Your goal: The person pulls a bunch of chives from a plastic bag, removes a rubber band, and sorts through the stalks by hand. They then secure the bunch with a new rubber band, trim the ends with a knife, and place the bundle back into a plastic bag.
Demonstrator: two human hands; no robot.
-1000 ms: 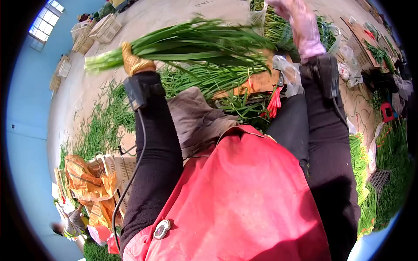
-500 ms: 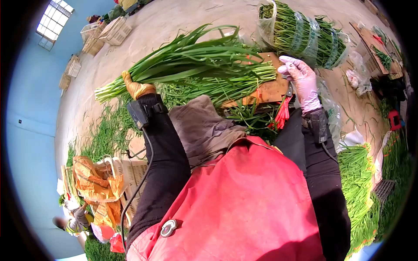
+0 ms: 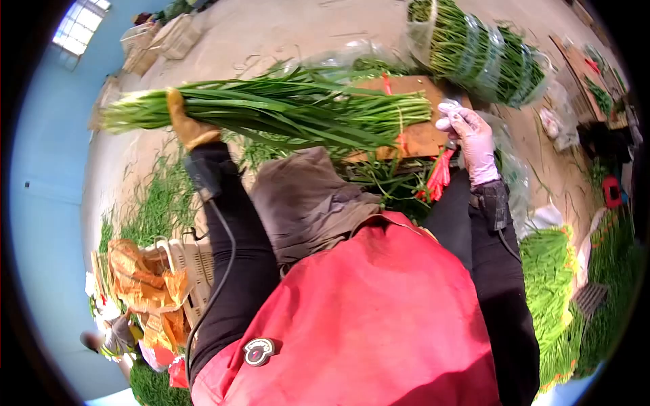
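Observation:
My left hand (image 3: 191, 127), in a yellow-orange glove, is closed round a bunch of garlic chives (image 3: 271, 105) near its pale stem ends. The long leaves reach right, over more chives (image 3: 406, 109) whose cut ends lie on a brown board (image 3: 421, 139). Beside the board's right edge is my right hand (image 3: 477, 145), in a pale pink glove. Its fingers are bent together toward the thumb; anything between them is too small to make out. Just below it hangs a cluster of red ties (image 3: 441, 176).
A plastic-wrapped bale of greens (image 3: 477, 57) lies beyond the board. Loose leaves (image 3: 159, 203) cover the floor at left, near a crate (image 3: 200, 271) with an orange sack (image 3: 145, 277). Stacked greens (image 3: 552, 291) lie at right. Another person (image 3: 122, 338) is at lower left.
My left hand has moved left and slightly up with the chives, and the bunch now lies more level. My right hand has lowered slightly, its fingers drawn closer together.

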